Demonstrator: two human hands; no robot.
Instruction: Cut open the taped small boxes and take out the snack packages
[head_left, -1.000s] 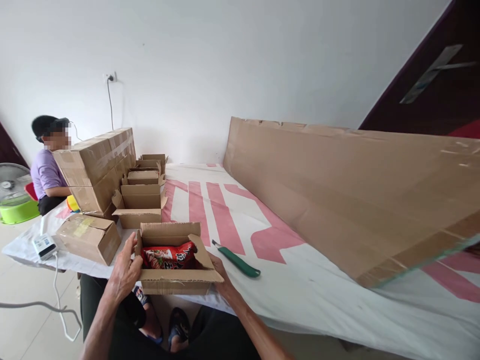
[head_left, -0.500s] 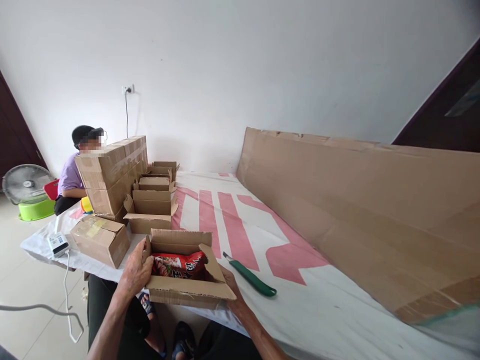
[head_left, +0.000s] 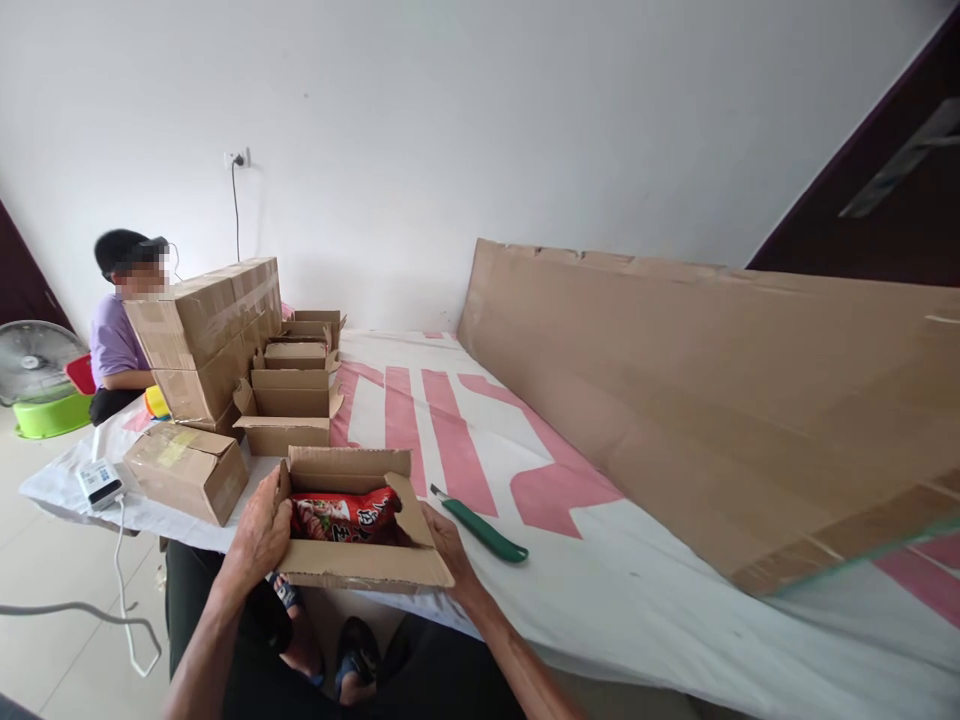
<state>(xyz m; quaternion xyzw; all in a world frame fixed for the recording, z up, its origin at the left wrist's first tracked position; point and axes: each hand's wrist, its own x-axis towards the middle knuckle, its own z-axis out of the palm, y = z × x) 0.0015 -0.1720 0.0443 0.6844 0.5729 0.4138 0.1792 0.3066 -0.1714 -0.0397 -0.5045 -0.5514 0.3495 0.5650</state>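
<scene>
An opened cardboard box (head_left: 360,562) sits at the table's near edge, its flaps spread. Inside it lies a shiny red printed food packet (head_left: 345,514). My left hand (head_left: 259,530) grips the box's left end, with the thumb near the inner edge. At the opposite end, my right hand (head_left: 448,548) holds the box from outside; a flap partly hides its fingers. Just right of that hand, a green-handled utility knife (head_left: 486,530) rests on the cloth with its blade pointing away to the left.
Several open boxes (head_left: 289,436) line up behind, beside stacked taped cartons (head_left: 202,340). A closed carton (head_left: 187,470) and a white corded device (head_left: 100,484) are at left. A large cardboard sheet (head_left: 675,400) stands along the right. A person in purple (head_left: 118,340) sits far left.
The whole view has shifted, so the table things appear a little further left and higher. Both hands stay on the box, and the packet remains inside it.
</scene>
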